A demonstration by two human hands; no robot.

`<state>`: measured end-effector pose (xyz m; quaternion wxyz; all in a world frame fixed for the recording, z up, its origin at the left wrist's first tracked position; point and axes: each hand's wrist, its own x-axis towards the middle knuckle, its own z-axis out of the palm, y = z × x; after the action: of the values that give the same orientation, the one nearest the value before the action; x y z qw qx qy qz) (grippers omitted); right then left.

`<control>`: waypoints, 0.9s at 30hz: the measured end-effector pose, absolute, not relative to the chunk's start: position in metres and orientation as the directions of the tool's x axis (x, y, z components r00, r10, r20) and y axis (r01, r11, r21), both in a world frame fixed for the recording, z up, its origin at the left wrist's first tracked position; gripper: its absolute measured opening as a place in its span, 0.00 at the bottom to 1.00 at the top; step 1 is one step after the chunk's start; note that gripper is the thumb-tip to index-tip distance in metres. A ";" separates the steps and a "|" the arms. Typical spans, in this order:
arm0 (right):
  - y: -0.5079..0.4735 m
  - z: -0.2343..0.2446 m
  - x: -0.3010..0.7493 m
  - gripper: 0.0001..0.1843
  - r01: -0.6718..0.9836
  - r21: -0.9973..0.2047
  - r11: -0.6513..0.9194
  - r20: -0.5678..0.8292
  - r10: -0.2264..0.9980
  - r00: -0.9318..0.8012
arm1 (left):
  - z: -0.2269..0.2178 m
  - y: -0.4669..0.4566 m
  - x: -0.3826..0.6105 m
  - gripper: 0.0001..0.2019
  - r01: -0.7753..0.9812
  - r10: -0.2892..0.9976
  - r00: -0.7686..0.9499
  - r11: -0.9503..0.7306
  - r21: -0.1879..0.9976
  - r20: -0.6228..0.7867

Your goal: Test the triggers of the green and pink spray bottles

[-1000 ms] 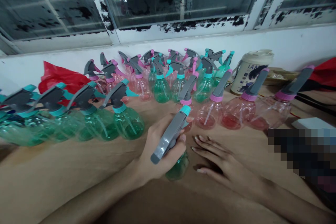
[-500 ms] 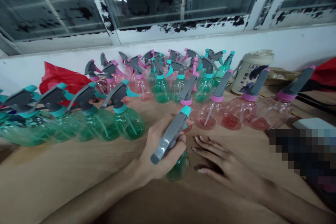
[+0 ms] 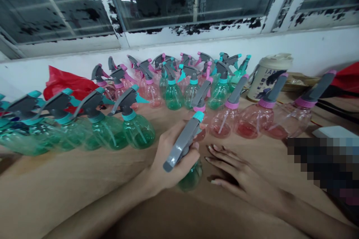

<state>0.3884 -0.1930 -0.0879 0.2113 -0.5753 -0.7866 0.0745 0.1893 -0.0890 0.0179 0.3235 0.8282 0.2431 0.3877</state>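
A green spray bottle [image 3: 190,177] with a grey trigger head and teal nozzle stands near the table's front. My left hand [image 3: 174,157] is closed around its neck, under the trigger head. The fingers cover the collar and most of the trigger. To its right, my right hand [image 3: 234,170] rests on the tabletop with fingers stretched out, a little apart from the bottle and holding nothing. Just beyond the hands is a pink spray bottle [image 3: 224,121], and left of them a green spray bottle [image 3: 138,132] with liquid inside.
Green bottles [image 3: 64,134] line the left and pink bottles [image 3: 255,121] the right, with several more behind. A printed cup [image 3: 267,76] stands at the back right. A red plastic bag [image 3: 66,86] lies at the back left, before the white wall [image 3: 311,46].
The held bottle's trigger head has shifted very slightly up and to the right with my left hand. My right hand has stayed put.
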 end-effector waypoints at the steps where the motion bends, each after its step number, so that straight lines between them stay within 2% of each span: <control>1: -0.193 -0.088 0.388 0.26 0.874 -0.360 0.326 0.247 0.937 -0.247 | 0.017 -0.089 0.189 0.06 0.150 0.650 0.582 -0.677 0.721 0.489; 5: -0.192 -0.087 0.388 0.26 0.885 -0.330 0.327 0.220 0.939 -0.265 | 0.016 -0.090 0.189 0.08 0.145 0.645 0.584 -0.680 0.719 0.493; 8: -0.191 -0.086 0.388 0.26 0.885 -0.321 0.338 0.214 0.936 -0.280 | 0.015 -0.090 0.189 0.05 0.171 0.673 0.571 -0.657 0.734 0.470; 18: -0.192 -0.086 0.388 0.27 0.868 -0.364 0.337 0.236 0.935 -0.264 | 0.014 -0.090 0.189 0.06 0.159 0.666 0.577 -0.659 0.735 0.472; 22: -0.192 -0.086 0.388 0.26 0.876 -0.354 0.328 0.229 0.938 -0.259 | 0.016 -0.089 0.189 0.08 0.141 0.634 0.588 -0.693 0.707 0.503; 27: -0.193 -0.087 0.388 0.26 0.870 -0.363 0.332 0.237 0.937 -0.258 | 0.021 -0.086 0.186 0.05 0.107 0.570 0.652 -0.721 0.684 0.499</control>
<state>0.3883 -0.1928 -0.0869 0.2077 -0.5724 -0.7892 0.0796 0.1861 -0.0858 0.0207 0.3160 0.8523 0.1987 0.3665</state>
